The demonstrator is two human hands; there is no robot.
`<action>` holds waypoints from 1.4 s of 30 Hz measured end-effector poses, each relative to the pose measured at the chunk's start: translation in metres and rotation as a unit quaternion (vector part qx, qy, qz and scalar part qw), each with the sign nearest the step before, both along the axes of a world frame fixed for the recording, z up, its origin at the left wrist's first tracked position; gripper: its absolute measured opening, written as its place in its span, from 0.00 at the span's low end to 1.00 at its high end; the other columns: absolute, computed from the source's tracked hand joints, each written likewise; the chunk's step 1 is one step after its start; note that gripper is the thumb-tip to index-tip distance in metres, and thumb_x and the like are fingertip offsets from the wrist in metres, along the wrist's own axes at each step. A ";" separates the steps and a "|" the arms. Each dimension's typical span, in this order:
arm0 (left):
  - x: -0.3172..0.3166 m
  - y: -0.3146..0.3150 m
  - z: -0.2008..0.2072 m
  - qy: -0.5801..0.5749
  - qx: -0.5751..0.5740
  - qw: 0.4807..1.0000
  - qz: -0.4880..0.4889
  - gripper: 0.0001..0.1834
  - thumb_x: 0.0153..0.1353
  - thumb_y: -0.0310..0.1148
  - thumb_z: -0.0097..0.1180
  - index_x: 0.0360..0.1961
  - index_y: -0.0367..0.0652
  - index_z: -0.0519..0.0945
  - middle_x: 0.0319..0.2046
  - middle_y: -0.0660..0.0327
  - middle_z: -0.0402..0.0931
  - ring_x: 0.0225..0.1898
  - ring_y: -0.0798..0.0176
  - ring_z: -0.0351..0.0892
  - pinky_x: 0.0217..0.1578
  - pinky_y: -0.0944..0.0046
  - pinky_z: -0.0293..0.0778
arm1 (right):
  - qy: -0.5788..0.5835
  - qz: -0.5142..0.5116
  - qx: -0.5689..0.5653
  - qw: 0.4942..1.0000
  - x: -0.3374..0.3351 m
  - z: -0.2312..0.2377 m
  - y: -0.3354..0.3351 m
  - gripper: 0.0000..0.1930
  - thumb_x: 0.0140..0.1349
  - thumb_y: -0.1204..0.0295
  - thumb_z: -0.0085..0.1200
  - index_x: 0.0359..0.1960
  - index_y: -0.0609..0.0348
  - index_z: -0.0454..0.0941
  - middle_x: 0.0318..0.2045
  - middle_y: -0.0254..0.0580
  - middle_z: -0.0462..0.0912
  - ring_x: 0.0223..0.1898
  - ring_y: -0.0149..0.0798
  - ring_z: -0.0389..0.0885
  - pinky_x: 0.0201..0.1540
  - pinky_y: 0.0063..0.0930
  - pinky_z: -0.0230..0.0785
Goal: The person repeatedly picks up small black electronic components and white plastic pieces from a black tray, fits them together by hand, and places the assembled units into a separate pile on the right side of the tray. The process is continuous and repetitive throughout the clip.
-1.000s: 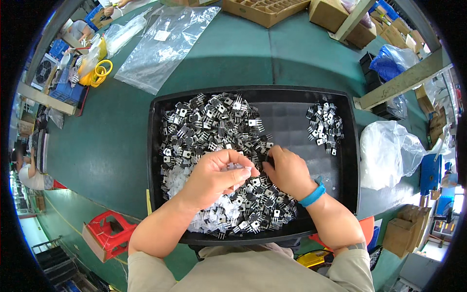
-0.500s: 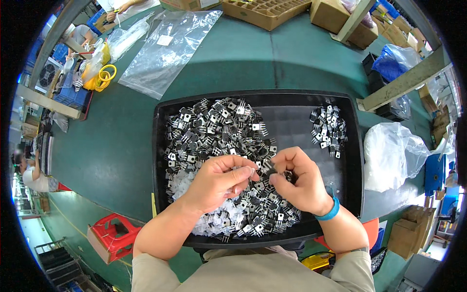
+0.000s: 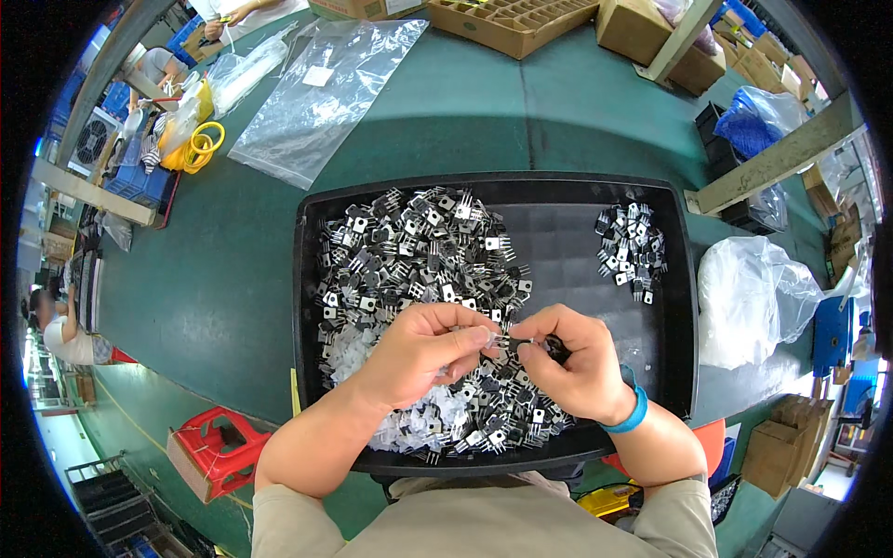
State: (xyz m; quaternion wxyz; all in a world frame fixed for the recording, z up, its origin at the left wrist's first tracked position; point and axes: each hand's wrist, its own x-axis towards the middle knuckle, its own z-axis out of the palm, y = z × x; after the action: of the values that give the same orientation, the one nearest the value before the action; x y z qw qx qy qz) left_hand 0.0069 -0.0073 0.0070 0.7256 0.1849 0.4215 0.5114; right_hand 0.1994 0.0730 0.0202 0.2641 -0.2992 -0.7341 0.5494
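Note:
My left hand pinches a small translucent white piece between thumb and forefinger. Facing it, my right hand is closed on a black transistor, mostly hidden by the fingertips, whose metal legs point toward the translucent piece. Whether the two touch I cannot tell. Below the hands lies a wide heap of loose transistors with black bodies and silvery tabs. A pile of small white translucent pieces sits at the heap's near left. In the tray's far right corner is a smaller group of transistors.
The black tray stands on a green table. A clear plastic bag lies behind it, beside a divided cardboard box. To the right are a white plastic bag and a metal post. A red stool stands at lower left.
My right hand has brought the transistor level with the translucent piece, its legs now turned to the left. The fingertips of both hands are closer together and slightly nearer to me.

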 end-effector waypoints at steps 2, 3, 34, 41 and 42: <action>0.002 0.000 0.000 0.020 0.004 1.000 -0.008 0.07 0.61 0.25 0.54 0.38 0.33 0.79 0.29 0.54 0.80 0.18 0.75 0.65 0.16 0.75 0.56 | 0.002 -0.015 0.008 1.000 -0.001 -0.001 -0.001 0.06 0.54 0.81 0.55 0.34 0.62 0.78 0.23 0.38 0.80 0.22 0.24 0.74 0.25 0.21 0.67; 0.002 0.000 0.000 0.030 0.006 0.999 -0.012 0.07 0.61 0.25 0.54 0.38 0.33 0.79 0.28 0.54 0.80 0.17 0.75 0.65 0.15 0.75 0.56 | 0.003 -0.022 0.012 1.000 -0.001 -0.001 -0.002 0.06 0.54 0.81 0.55 0.34 0.62 0.78 0.23 0.38 0.80 0.22 0.24 0.74 0.25 0.21 0.67; 0.002 -0.005 0.005 0.147 -0.010 0.986 -0.076 0.05 0.56 0.27 0.58 0.31 0.37 0.78 0.19 0.71 0.71 0.19 0.81 0.64 0.18 0.76 0.57 | -0.007 0.060 -0.212 0.975 0.000 -0.001 0.005 0.07 0.61 0.76 0.54 0.40 0.65 0.76 0.29 0.33 0.78 0.31 0.22 0.72 0.33 0.19 0.67; 0.003 -0.006 0.003 0.122 0.017 0.989 -0.076 0.05 0.57 0.26 0.55 0.32 0.35 0.78 0.21 0.67 0.73 0.19 0.79 0.65 0.17 0.76 0.58 | 0.029 0.105 -0.302 0.947 -0.001 -0.009 0.006 0.08 0.63 0.71 0.56 0.38 0.62 0.73 0.27 0.30 0.75 0.28 0.19 0.69 0.29 0.15 0.63; 0.003 -0.006 0.003 0.121 0.021 0.990 -0.071 0.05 0.57 0.25 0.54 0.33 0.35 0.78 0.22 0.66 0.74 0.20 0.78 0.65 0.17 0.76 0.58 | 0.008 0.102 -0.307 0.946 0.000 -0.009 0.010 0.07 0.63 0.72 0.56 0.37 0.62 0.73 0.25 0.29 0.75 0.27 0.19 0.69 0.27 0.15 0.62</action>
State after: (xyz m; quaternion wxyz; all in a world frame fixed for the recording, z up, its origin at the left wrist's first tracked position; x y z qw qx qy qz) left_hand 0.0098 -0.0130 0.0100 0.6999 0.2898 0.4810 0.4413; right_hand 0.1997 0.0832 0.0112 0.1082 -0.2850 -0.5541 0.7746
